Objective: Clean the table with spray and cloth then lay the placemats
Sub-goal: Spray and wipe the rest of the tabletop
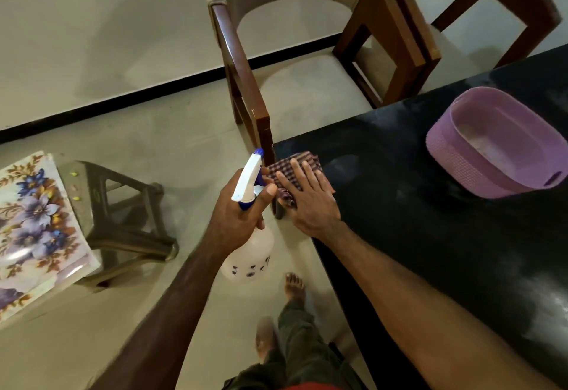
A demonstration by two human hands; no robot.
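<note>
No legible writing appears on any item; the spray bottle (250, 236) carries only small dark flower prints near its base. Its translucent white body shows no discernible liquid level. The left hand (238, 210) holds the bottle's neck in a closed grip, thumb beside the white-and-blue trigger head, the bottle hanging above the floor just off the corner of the black surface (430, 236). The right hand (310, 199) presses flat, fingers straight, on the checked cloth (295, 165) lying on that corner. A lilac plastic basket (461, 156) stands further along the surface; its contents cannot be determined. Floral placemats (33, 223) lie on a stool (129, 223), well apart from the surface.
</note>
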